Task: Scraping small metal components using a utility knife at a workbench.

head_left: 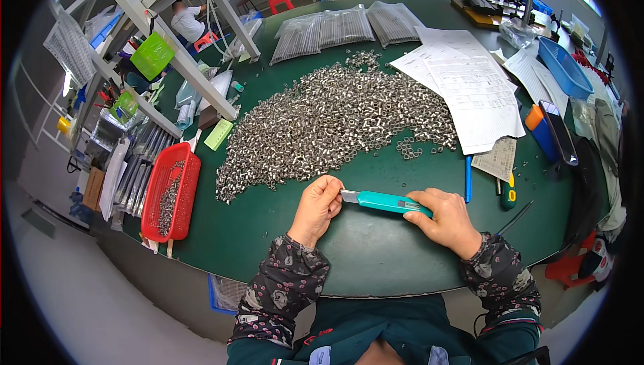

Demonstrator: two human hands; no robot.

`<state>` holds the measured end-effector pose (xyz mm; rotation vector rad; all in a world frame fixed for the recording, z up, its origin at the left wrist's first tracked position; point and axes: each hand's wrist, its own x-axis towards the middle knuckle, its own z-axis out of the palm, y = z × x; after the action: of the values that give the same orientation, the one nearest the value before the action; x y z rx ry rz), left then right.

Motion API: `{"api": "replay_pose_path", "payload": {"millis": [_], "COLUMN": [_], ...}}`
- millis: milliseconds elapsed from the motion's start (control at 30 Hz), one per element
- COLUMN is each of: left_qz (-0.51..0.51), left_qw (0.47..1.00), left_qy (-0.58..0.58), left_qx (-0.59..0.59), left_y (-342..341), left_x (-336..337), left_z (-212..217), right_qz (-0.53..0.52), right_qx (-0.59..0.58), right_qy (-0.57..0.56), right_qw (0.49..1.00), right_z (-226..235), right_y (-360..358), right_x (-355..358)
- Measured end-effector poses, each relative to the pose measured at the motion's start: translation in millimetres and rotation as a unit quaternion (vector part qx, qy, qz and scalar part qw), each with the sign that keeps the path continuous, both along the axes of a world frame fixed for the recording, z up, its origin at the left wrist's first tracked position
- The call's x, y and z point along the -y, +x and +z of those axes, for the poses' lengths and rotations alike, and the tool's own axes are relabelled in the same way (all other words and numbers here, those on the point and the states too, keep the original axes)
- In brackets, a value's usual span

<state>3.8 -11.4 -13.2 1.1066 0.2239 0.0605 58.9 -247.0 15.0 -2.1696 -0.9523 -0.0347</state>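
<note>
My right hand (446, 219) is wrapped round the rear of a teal utility knife (386, 201), whose blade is out and points left. Close to the blade tip, my left hand (318, 209) is closed in a pinch; whatever sits between its thumb and finger is too small to make out. Both hands are above the green table (382, 258), near its front edge. Beyond them spreads a wide heap of small shiny metal rings (329, 120), with a few loose ones at its right end.
A red basket (193, 187) with metal pieces stands at the left. Bagged metal rods (345, 28) lie behind the heap. Papers (466, 83), a blue pen (468, 178), a yellow-green screwdriver (509, 194) and a phone (558, 134) are on the right. Shelf posts rise at left.
</note>
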Motion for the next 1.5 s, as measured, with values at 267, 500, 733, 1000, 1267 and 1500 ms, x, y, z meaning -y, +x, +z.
{"api": "replay_pose_path", "payload": {"millis": [267,500,733,1000,1267,1500], "left_qz": [0.003,-0.027,-0.070,-0.084,-0.053,-0.029], "left_qw": [0.998,0.996,0.992,0.992,0.998,0.995], "left_qy": [0.055,0.069,0.080,0.069,-0.019,-0.080], "left_qx": [-0.005,-0.047,-0.070,-0.070,-0.014,0.051], "left_y": [1,0,1,1,0,3], "left_x": [0,-6,-7,-8,-6,-8], "left_z": [0,5,8,4,7,2], "right_qz": [0.003,0.008,0.019,0.017,0.029,-0.006], "right_qx": [0.006,0.043,0.149,0.327,0.242,0.063], "right_qy": [0.011,0.000,-0.016,-0.069,-0.012,0.039], "right_qw": [1.000,0.999,0.988,0.942,0.970,0.997], "right_z": [0,3,14,26,16,5], "right_y": [0,0,6,7,7,8], "right_x": [1,1,4,4,5,3]}}
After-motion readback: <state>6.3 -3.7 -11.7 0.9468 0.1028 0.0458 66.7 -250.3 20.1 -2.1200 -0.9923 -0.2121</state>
